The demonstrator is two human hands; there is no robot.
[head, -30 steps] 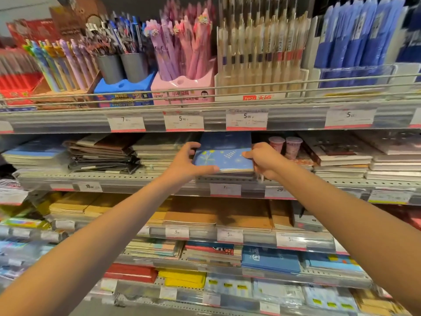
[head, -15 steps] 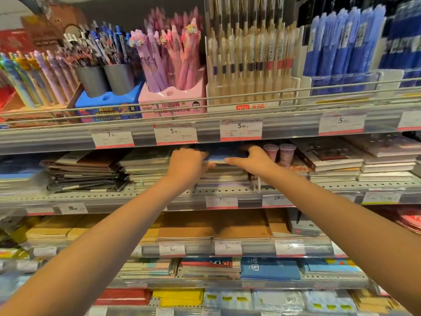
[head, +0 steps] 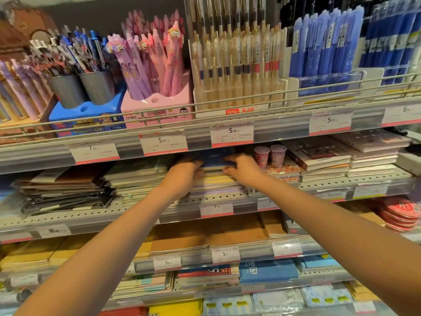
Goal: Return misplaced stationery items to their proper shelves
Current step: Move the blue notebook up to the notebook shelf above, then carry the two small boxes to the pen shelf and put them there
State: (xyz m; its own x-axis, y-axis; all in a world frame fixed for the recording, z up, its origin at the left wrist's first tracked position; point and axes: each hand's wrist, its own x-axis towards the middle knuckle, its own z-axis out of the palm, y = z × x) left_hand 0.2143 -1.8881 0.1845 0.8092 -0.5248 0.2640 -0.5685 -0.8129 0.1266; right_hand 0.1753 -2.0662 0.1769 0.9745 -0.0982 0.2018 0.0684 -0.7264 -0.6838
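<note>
A blue notebook (head: pixel 214 158) lies flat on top of a stack of pastel notebooks (head: pixel 216 182) on the second shelf, pushed back under the shelf above so only a strip of its cover shows. My left hand (head: pixel 182 176) holds its left edge, fingers curled over the top. My right hand (head: pixel 243 168) holds its right edge, thumb on the cover and fingers under it. Both arms reach straight forward from the bottom corners of the view.
The shelf above carries pen holders: pink pens (head: pixel 155 65), cream pens (head: pixel 237 69), blue pens (head: pixel 328 44). Two small pink cups (head: pixel 270 155) stand just right of my right hand. Dark folders (head: pixel 66 190) lie to the left, brown notebooks (head: pixel 209 233) on the shelf below.
Both hands have pushed the blue notebook further back onto the stack, so less of its cover shows. The camera has come closer to the shelf.
</note>
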